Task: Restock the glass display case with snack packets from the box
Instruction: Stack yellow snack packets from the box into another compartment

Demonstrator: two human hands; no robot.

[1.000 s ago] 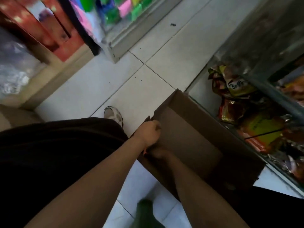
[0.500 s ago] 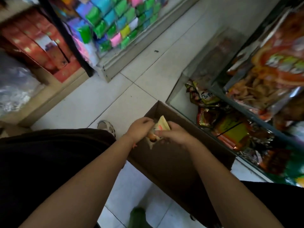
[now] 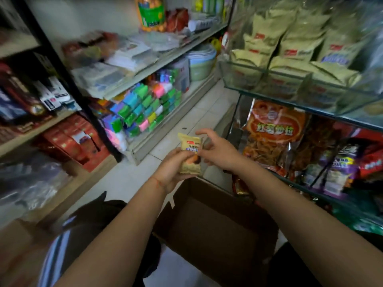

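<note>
While I crouch on the pale tiled floor (image 3: 128, 179), my hands meet over the box.

At far left, shelves (image 3: 143, 65) carry red cartons and bright wrapped blocks. Mid-frame my left hand (image 3: 174, 172) grips a yellow snack packet (image 3: 189, 156) upright, fingers curled round its lower half; my right hand (image 3: 217, 152) sits just beside it, fingers loosely spread, thumb near the top edge. Below lies the open cardboard box (image 3: 217, 228). At right, the glass display case (image 3: 269, 94) holds matching pale packets above, orange bags beneath.
</note>
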